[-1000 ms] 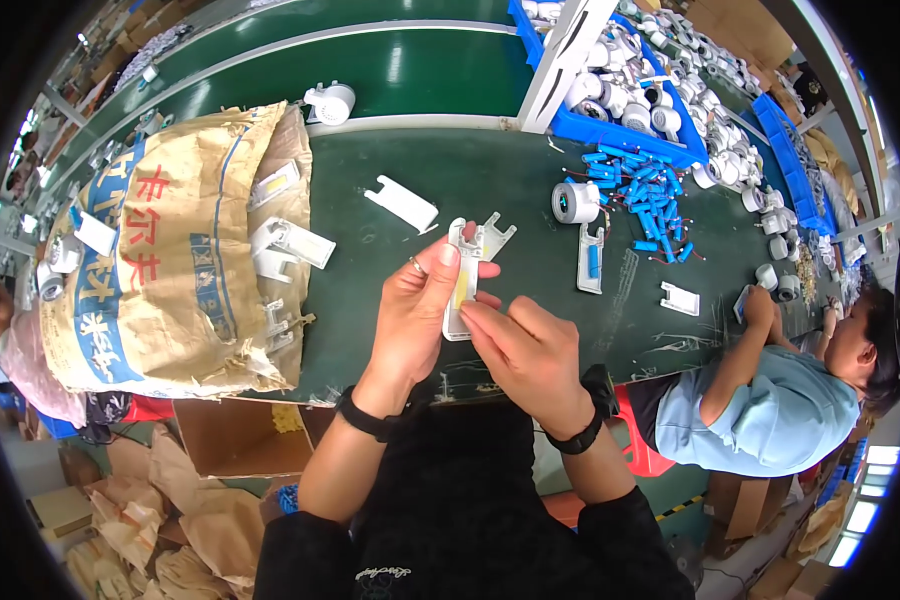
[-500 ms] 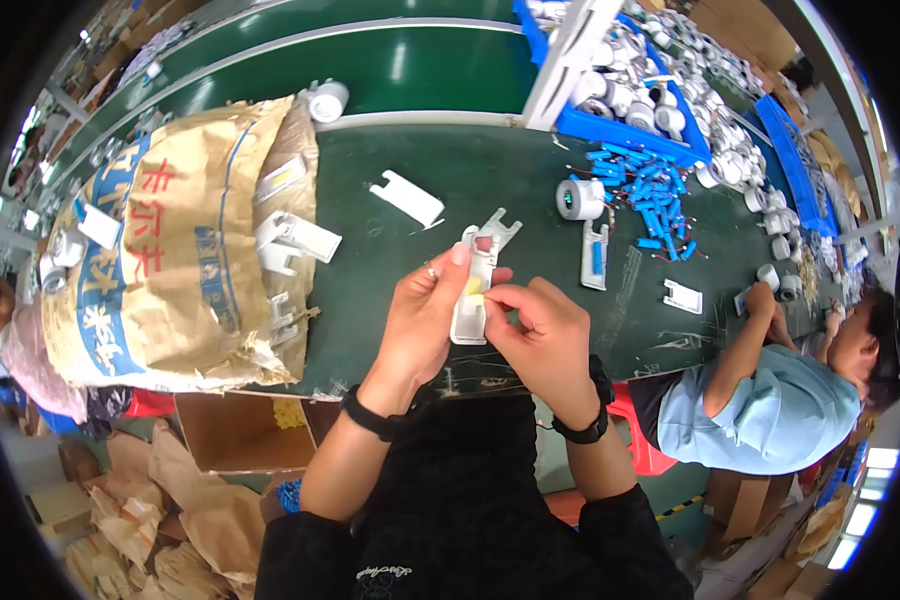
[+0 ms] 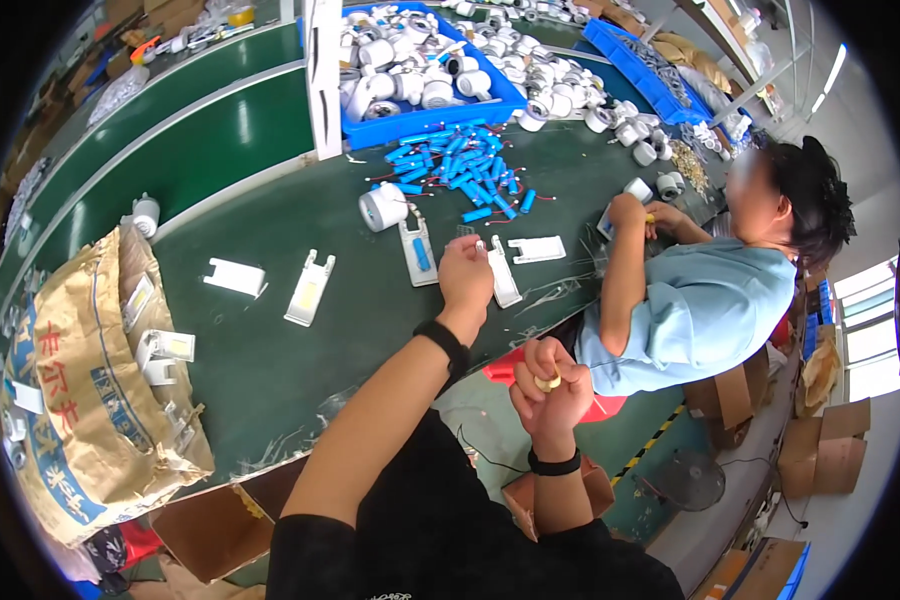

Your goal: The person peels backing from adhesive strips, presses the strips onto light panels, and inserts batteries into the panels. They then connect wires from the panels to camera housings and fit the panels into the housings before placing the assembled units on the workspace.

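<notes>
My left hand (image 3: 467, 280) reaches over the bench, fingers closed at the forked end of a white plastic casing (image 3: 505, 278); part of the grip is hidden. Close to my body, beyond the bench edge, my right hand (image 3: 552, 395) pinches a small pale yellow curled piece (image 3: 547, 383). Left of my left hand lies a white casing (image 3: 418, 252) with a blue cylindrical battery in it. Another casing (image 3: 537, 249) lies to the right. Farther left are a casing with a yellowish panel (image 3: 310, 288) and a plain white one (image 3: 235, 277).
Wired blue batteries (image 3: 465, 170) are heaped behind my left hand, beside a white round lamp head (image 3: 383, 206). A blue crate (image 3: 420, 122) holds more lamp heads. A large paper sack (image 3: 100, 390) stands left. A co-worker in light blue (image 3: 685, 315) sits close on the right.
The view has swung right. My hands have separated: the left has gone forward over the bench with a casing, while the right has drawn back with a yellow piece.
</notes>
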Demonstrator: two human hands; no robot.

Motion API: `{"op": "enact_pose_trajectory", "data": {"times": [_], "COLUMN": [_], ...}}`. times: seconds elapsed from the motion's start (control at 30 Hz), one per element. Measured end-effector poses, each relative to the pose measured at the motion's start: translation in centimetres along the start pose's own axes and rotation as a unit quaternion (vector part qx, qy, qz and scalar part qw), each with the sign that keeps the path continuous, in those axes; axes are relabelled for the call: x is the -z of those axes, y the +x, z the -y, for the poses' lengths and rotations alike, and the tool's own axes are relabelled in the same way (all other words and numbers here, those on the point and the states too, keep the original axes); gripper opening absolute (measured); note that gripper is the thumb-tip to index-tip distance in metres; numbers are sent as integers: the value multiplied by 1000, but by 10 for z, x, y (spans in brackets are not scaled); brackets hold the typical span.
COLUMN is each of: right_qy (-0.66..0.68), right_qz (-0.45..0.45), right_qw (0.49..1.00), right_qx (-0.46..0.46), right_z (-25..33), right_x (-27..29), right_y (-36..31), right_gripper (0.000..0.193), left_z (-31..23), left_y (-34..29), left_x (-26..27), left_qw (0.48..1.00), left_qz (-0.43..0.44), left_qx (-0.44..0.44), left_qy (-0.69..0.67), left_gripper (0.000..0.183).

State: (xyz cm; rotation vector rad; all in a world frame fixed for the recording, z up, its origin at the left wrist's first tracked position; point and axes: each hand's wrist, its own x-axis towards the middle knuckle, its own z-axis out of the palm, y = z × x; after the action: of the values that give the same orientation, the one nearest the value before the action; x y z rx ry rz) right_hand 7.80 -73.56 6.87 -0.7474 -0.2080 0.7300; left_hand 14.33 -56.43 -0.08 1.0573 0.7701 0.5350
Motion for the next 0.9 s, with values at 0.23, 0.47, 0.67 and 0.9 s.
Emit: {"op": "enact_pose_trajectory", "data": {"times": [0.23, 0.47, 0.67, 0.9], "right_qy": [-91, -184, -117, -490], "right_qz": [-106, -24, 139, 126], "right_qw": [990, 980, 973, 853], "right_qx": [-17, -77, -144, 131], "right_z": [0, -28, -74, -81], "right_x": [7, -48, -85, -76], "right_y": [5, 23, 31, 41], "right_gripper": [36, 42, 17, 12], "left_z": [-9, -123, -99, -101], "left_y": [-20, -56, -34, -39], "left_x": [27, 233, 250, 228], "left_qw": [901, 716, 717, 842], "left_qz": [-28, -179, -121, -37], "left_qx": [-306, -398, -342, -240], "left_qy": [305, 545, 596, 482], "left_gripper": [44, 27, 51, 49]}}
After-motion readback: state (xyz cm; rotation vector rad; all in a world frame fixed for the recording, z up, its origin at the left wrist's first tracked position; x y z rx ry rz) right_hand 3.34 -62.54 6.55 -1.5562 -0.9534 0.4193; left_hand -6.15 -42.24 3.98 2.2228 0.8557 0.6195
